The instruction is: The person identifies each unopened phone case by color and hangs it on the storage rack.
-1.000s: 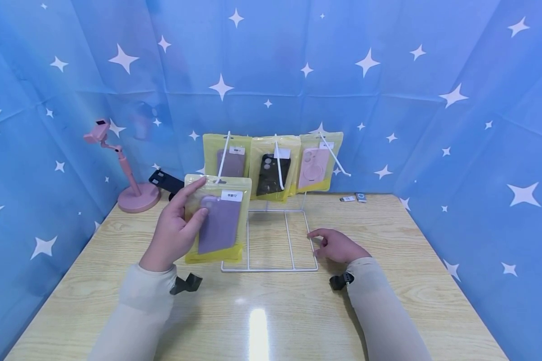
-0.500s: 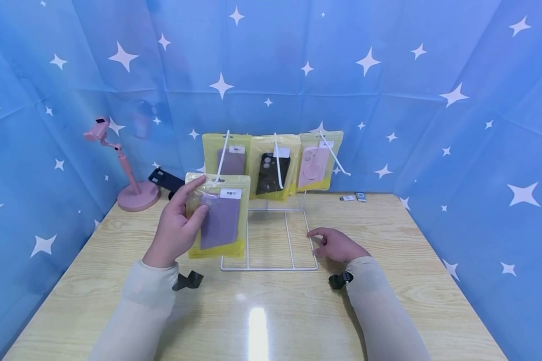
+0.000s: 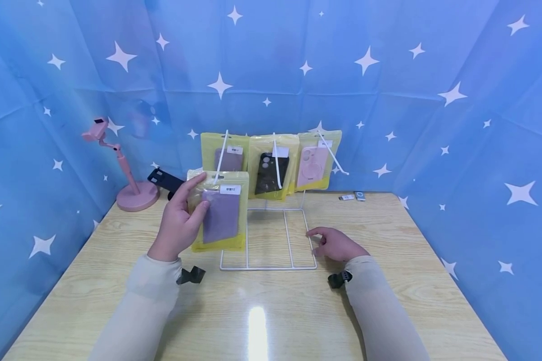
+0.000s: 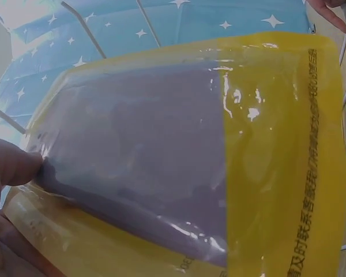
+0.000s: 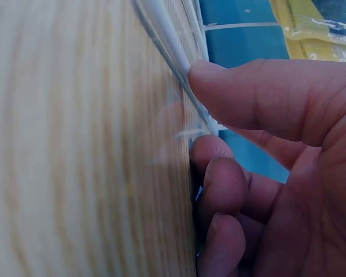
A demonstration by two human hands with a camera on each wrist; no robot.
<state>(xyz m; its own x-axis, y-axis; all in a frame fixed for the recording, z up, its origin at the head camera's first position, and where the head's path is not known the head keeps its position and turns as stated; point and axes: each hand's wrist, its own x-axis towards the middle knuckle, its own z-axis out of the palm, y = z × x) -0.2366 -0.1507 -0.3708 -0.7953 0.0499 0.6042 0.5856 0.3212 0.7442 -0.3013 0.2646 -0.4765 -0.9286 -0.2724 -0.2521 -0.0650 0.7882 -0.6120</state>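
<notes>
My left hand (image 3: 177, 225) holds the left side of a yellow and clear zip bag (image 3: 241, 213) with a purple phone case (image 3: 221, 215) inside, thumb in front. The bag's top hole is at the tip of the left white hook (image 3: 222, 153); whether the hook passes through cannot be told. In the left wrist view the thumb (image 4: 14, 164) presses the bag's front (image 4: 132, 144). My right hand (image 3: 336, 244) grips the right base wire of a white wire display rack (image 3: 268, 268). The right wrist view shows its thumb (image 5: 236, 92) against the wire (image 5: 164, 29).
Bagged phone cases hang on the rack: purple (image 3: 231, 159), black (image 3: 271, 173) and pink (image 3: 311, 165). A pink stand (image 3: 137, 196) and a black phone case (image 3: 164, 179) are at the back left. Two small items (image 3: 359, 196) lie at the back right, before a starry blue curtain (image 3: 388, 100).
My left hand has moved the bag slightly up and away, its hole sliding along the left hook's tip area. The right hand stays on the rack's base.
</notes>
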